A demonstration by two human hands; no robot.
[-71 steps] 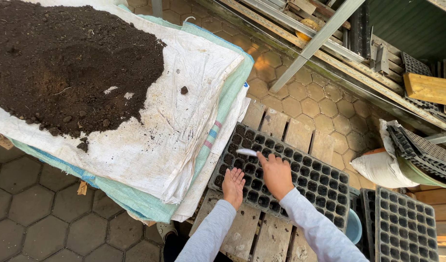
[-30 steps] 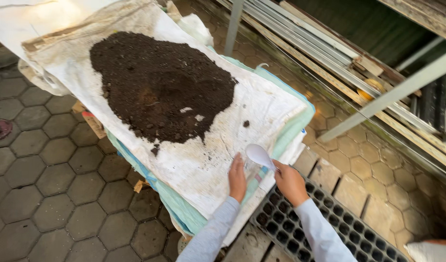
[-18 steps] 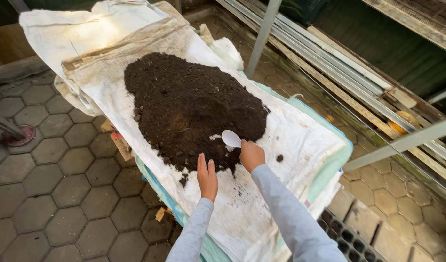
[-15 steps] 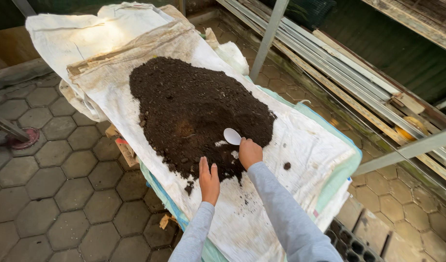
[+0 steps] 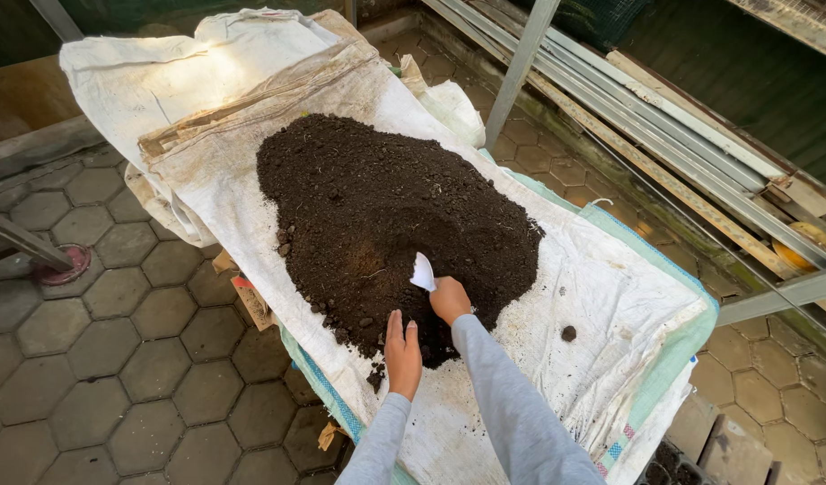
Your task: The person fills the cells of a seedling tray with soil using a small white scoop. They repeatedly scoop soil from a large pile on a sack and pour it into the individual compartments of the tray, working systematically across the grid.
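Observation:
A heap of dark soil (image 5: 386, 216) lies on white woven sacks (image 5: 251, 135) spread over a raised surface. My right hand (image 5: 449, 299) is shut on a small white scoop (image 5: 423, 271), whose blade digs into the near edge of the heap. My left hand (image 5: 401, 352) lies flat with fingers together, resting on the soil's near rim just left of the scoop. Grey sleeves cover both my forearms.
A stray soil clump (image 5: 568, 333) sits on the sack to the right. Metal rails and wooden planks (image 5: 682, 135) lie along the right. A metal post (image 5: 521, 63) rises behind the heap. Hexagonal pavers (image 5: 99, 359) cover the floor at left; a black seed tray corner (image 5: 664, 462) shows at bottom right.
My hands left the black seed tray and swung left to the soil heap. The scoop, held above the soil half a second ago, is now pushed into the heap's edge.

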